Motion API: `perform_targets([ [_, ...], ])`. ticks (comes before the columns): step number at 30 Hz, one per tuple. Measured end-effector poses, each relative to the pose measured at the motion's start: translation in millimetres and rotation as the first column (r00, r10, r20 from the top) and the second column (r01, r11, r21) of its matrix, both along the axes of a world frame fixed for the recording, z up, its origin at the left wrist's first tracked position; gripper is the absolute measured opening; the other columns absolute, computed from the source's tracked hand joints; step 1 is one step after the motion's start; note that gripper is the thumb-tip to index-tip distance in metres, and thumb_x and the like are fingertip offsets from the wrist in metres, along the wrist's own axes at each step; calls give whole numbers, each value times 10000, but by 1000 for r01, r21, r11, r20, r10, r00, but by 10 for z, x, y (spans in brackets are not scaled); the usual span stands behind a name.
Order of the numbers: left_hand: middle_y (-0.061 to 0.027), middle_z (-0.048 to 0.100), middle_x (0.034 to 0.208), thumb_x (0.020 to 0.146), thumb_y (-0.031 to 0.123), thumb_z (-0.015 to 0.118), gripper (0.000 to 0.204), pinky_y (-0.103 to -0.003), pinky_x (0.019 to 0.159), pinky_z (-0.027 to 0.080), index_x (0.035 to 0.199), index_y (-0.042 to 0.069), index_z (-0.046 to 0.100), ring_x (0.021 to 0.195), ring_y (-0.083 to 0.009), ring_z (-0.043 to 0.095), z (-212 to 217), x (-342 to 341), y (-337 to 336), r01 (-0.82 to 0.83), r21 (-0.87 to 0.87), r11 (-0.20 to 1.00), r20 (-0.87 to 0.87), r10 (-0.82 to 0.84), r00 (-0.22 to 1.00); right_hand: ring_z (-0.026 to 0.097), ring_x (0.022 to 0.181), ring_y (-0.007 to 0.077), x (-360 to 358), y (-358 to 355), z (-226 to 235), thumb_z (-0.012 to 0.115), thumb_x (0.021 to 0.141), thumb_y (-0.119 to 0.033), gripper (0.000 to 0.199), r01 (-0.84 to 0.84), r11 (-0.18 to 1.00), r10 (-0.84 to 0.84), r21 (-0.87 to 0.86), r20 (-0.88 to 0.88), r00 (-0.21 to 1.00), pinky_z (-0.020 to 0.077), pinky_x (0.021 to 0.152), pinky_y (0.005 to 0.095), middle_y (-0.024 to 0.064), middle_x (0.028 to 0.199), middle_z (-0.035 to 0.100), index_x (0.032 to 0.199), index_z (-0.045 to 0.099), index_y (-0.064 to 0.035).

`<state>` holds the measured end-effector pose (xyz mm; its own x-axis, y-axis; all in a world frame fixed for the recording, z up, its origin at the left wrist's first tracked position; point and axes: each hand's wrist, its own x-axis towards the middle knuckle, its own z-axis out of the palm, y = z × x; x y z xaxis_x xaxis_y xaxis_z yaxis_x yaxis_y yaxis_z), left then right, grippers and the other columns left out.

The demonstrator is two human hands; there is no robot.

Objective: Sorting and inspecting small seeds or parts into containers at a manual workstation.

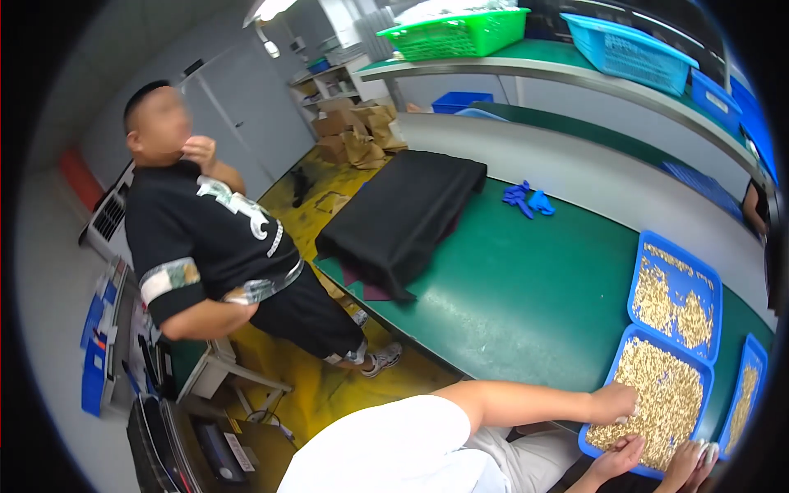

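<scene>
My left hand (615, 403) reaches over the left edge of a blue tray (585, 444), its fingers curled down against a spread of small golden pieces (662, 390). My right hand (618, 458) is at the same tray's near edge, fingers drawn together; whatever they pinch is too small to make out. Beside it, at the tray's right near corner, are another person's hands (692, 465) with pale coverings on some fingertips. A second blue tray (718, 308) with fewer golden pieces adjoins the first on its far side. A third blue tray (760, 361) lies at the right.
The green tabletop (526, 283) bears blue gloves (528, 200) and a black cloth (403, 218) over something bulky. A person in black (205, 230) stands beyond the table's left end. Green (460, 34) and blue baskets (629, 56) sit on the shelf above. Cartons (333, 131) stand behind.
</scene>
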<state>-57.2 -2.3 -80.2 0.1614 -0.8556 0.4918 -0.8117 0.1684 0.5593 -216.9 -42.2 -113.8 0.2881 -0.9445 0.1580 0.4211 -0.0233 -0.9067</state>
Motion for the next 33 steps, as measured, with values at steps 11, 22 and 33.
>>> perform_targets([
  [11,-249,664,874,753,81,603,158,-469,751,539,814,-14,713,844,-394,672,-65,-186,-6,-3,275,961,-268,79,960,375,641,44,-123,-119,-225,489,1052,-265,252,11,998,-14,-67,-42,999,301,559,195,-43,770,447,862,515,-102],
  [22,-151,672,857,792,168,667,142,-472,726,524,900,113,740,838,-355,661,291,135,325,13,177,984,103,-32,994,446,549,46,204,236,352,491,1042,-214,284,-8,986,-39,-168,-272,961,369,505,218,-28,661,526,817,577,-65],
  [33,-137,692,841,809,176,742,134,-431,689,515,932,126,757,772,-333,653,503,119,302,114,146,983,33,-120,992,458,514,47,116,302,565,501,1041,-184,326,66,992,-90,-106,-237,967,373,483,222,-10,595,526,761,571,-33],
])
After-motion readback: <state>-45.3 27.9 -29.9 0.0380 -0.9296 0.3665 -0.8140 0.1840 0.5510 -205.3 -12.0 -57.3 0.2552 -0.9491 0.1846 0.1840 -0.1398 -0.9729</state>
